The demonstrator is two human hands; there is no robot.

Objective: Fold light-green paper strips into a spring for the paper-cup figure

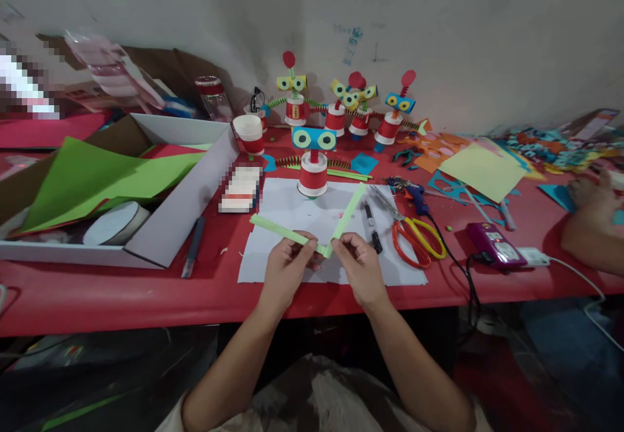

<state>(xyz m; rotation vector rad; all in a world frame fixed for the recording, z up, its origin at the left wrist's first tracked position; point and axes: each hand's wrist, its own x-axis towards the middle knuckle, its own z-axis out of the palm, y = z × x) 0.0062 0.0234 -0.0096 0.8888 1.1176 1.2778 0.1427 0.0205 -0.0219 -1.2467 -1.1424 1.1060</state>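
Observation:
Two light green paper strips (pixel 348 214) meet in a V shape, their joined ends pinched between my hands. On the left strip, close to the joint, the thumb and fingers of my left hand (pixel 290 260) are closed. My right hand (pixel 359 260) grips the other strip by its lower end, right beside the corner. Below them lies a white paper sheet (pixel 277 201). Just beyond stands a red paper-cup robot figure (pixel 312 173) with a blue eye piece and folded spring arms. A black pen (pixel 372 227) rests on the sheet, right of my right hand.
Scissors (pixel 409 234) and a blue glue gun (pixel 416 198) lie at right, near a purple power socket (pixel 496 245). A white box (pixel 180 224) of coloured paper stands left. Several cup figures (pixel 336 120) line the wall. Another person's hand (pixel 592 191) is far right.

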